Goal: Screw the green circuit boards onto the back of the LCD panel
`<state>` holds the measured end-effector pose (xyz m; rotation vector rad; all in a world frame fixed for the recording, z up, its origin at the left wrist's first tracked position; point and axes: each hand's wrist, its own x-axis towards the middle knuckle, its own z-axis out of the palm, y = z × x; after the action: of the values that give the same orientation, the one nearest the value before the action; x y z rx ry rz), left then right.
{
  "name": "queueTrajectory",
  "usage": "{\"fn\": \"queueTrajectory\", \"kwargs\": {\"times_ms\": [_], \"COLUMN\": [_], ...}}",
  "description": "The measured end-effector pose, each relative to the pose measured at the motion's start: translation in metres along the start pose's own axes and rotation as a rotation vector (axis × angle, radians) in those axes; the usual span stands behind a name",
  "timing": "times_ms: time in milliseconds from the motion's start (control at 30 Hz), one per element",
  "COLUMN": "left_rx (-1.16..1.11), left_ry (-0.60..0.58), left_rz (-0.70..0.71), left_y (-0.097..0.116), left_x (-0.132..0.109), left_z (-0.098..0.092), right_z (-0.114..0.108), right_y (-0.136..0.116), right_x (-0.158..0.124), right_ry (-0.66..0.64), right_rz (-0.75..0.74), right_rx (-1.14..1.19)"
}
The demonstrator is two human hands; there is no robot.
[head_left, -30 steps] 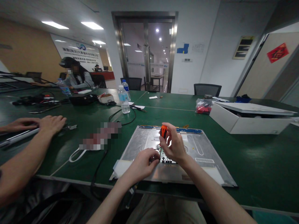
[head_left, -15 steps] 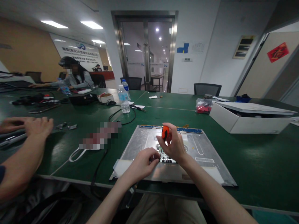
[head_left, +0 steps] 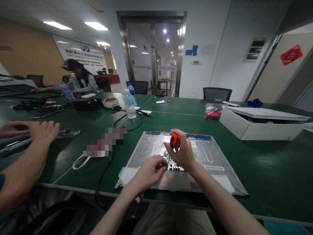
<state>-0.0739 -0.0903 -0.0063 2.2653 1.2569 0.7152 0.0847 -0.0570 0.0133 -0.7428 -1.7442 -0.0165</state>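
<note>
Screwdriver (head_left: 174,140) is gripped by its orange-black handle in the right hand (head_left: 183,151) — fingers closed around it, shaft angled down at the left end of the circuit board (head_left: 174,165). Board is seated on the metal panel (head_left: 216,156), which is laid on the green table (head_left: 269,169). Left hand (head_left: 154,168) is curled beside the shaft tip — whether anything is pinched can't be told.

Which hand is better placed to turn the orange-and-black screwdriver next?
Probably the right hand: its fingers are already around the screwdriver handle, above the small circuit board. The left hand is lower, beside the board, away from the handle.
</note>
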Motion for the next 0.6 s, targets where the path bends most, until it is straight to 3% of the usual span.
{"fn": "queueTrajectory", "kwargs": {"times_ms": [267, 600], "left_rx": [0.015, 0.008], "left_ry": [-0.012, -0.002], "left_rz": [0.0, 0.004], "left_y": [-0.0038, -0.004], "left_x": [0.0001, 0.0], "left_z": [0.0016, 0.0022], "right_z": [-0.0043, 0.0002], "right_y": [0.0006, 0.0006], "right_x": [-0.0029, -0.0002], "right_ry": [-0.134, -0.008], "right_rz": [0.035, -0.042], "right_rx": [0.122, -0.032]}}
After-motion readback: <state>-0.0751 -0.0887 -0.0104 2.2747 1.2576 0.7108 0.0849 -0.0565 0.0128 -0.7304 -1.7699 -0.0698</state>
